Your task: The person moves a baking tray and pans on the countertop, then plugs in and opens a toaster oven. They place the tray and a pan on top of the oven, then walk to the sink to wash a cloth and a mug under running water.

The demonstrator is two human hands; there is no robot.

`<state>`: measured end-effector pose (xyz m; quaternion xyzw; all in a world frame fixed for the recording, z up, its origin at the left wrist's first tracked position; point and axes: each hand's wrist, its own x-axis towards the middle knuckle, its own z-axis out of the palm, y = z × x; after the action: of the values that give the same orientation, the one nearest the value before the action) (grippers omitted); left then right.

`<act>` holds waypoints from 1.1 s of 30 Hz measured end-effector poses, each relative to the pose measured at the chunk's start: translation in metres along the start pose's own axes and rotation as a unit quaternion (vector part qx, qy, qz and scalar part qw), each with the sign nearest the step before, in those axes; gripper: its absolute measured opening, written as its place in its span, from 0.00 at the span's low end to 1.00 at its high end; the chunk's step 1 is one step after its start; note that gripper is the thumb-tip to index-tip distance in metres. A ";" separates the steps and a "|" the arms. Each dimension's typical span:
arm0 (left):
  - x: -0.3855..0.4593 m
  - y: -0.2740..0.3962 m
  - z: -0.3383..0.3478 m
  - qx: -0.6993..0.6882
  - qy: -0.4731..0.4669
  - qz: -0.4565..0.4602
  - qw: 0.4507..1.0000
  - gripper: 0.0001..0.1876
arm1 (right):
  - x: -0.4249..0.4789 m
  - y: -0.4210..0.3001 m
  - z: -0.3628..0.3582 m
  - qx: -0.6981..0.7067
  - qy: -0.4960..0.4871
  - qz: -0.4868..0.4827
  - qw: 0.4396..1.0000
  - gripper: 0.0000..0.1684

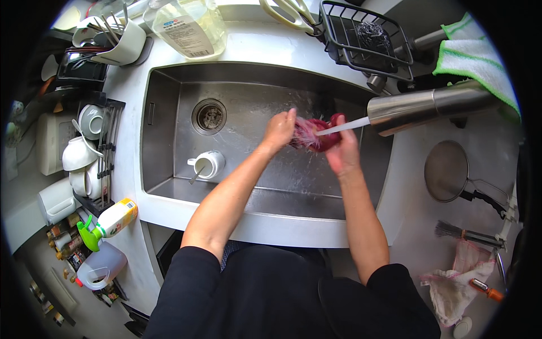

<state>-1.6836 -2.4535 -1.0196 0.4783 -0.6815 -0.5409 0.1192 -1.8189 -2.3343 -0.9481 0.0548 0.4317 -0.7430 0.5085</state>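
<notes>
Over the steel sink (250, 156), my left hand (280, 128) and my right hand (345, 148) hold a dark red, wet item (326, 140) between them, its kind blurred by the water. Water runs onto it from the metal faucet (402, 111) at the right and splashes around it. My right hand grips its right side; my left hand is at its left side, fingers partly hidden by spray. A white mug (211, 164) with a spoon in it stands in the sink, left of my left forearm, below the drain (209, 117).
Behind the sink stand a clear plastic bottle (190, 31) and a black wire basket (368, 57) with a steel scourer. At the left are a dish rack (111, 156) with bowls and a green-topped spray bottle (114, 220). A strainer (446, 171) hangs at the right.
</notes>
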 end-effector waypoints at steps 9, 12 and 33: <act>-0.020 0.055 -0.014 -0.338 -0.314 -0.025 0.887 0.32 | -0.009 -0.021 0.015 -0.152 -0.074 -0.083 0.982 0.13; -0.022 0.060 -0.027 -0.216 -0.288 -0.010 0.933 0.22 | -0.011 -0.033 0.013 -0.360 -0.035 -0.155 0.919 0.12; -0.036 0.040 -0.029 -0.474 -0.270 -0.204 0.813 0.23 | -0.050 -0.064 0.019 0.007 -0.064 -0.011 0.998 0.27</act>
<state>-1.6665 -2.4450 -0.9622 0.3255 -0.2324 -0.9161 0.0288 -1.8396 -2.3048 -0.8725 0.0063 0.3941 -0.7531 0.5267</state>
